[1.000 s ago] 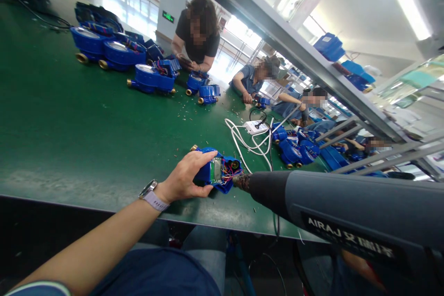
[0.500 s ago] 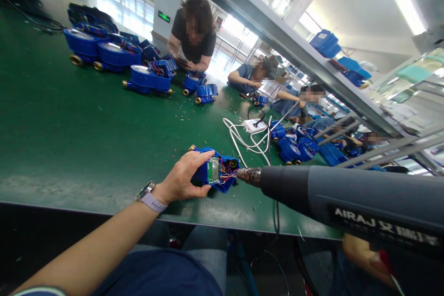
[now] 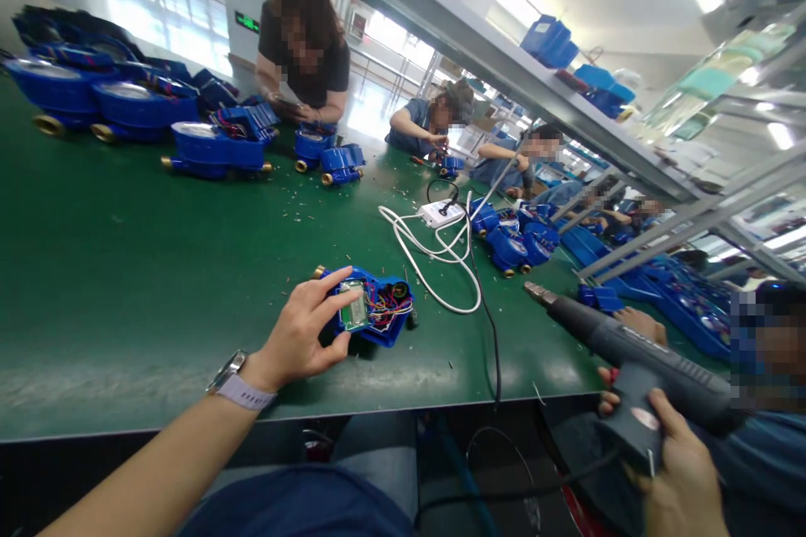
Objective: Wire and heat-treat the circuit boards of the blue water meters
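My left hand (image 3: 308,327), with a watch on its wrist, rests on the near blue meter (image 3: 384,331), thumb and fingers spread around its green circuit board (image 3: 353,308). Coloured wires (image 3: 381,302) lie in the meter's open compartment beside the board. At the right, my right hand (image 3: 683,457) is wrapped round the handle of a dark grey heat gun (image 3: 630,352). The gun's metal nozzle points up and left, well apart from the meter.
A white power strip (image 3: 442,212) with looped cable lies beyond the meter. More blue meters (image 3: 217,149) stand at the back left and others (image 3: 509,245) at the right. Several people sit around the table (image 3: 189,268); a hand (image 3: 641,324) is near the gun. A metal shelf (image 3: 504,42) crosses overhead.
The heat gun in my right hand has moved back and right, away from the wires. My left hand's fingers have spread over the board. The view has shifted.
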`<state>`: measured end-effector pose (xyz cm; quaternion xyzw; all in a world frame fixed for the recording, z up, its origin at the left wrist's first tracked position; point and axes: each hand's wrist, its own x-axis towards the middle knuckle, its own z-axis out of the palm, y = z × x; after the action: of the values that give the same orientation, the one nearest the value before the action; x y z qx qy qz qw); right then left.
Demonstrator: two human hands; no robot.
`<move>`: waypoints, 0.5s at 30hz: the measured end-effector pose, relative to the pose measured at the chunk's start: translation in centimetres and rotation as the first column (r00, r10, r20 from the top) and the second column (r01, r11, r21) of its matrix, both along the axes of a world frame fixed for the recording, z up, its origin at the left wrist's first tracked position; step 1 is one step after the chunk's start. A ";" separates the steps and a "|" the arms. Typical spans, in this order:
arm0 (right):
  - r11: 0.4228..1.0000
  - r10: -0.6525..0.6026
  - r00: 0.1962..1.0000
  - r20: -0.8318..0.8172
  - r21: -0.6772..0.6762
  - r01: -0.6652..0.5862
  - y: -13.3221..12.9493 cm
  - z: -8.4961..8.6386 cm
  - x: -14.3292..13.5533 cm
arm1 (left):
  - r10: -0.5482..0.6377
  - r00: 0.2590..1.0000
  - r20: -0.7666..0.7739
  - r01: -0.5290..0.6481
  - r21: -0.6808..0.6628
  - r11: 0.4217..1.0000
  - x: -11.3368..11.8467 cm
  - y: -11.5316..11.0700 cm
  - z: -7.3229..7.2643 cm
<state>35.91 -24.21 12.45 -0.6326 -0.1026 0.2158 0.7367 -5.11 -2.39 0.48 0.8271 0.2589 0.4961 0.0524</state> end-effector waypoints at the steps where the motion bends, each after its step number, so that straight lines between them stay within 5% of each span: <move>1: 1.000 -0.027 0.997 -0.073 -0.006 0.027 0.9 -0.8 0.5 | 0.003 1.000 -0.014 -0.003 -0.009 1.000 0.0 0.0 -0.1; 8: 1.000 0.004 0.958 -0.287 0.000 -0.004 4.8 -6.7 3.6 | 0.059 0.996 -0.069 -0.062 -0.050 0.997 0.4 -0.1 -0.3; 15: 0.997 -0.019 0.989 -0.146 -0.079 0.008 9.2 -10.3 6.3 | 0.124 0.989 -0.076 -0.122 0.027 0.992 0.8 0.3 -0.2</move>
<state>42.18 -14.97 2.13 -0.6440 -0.0354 0.2605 0.7185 -4.36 -2.10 0.23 0.8289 0.3056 0.4686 0.0025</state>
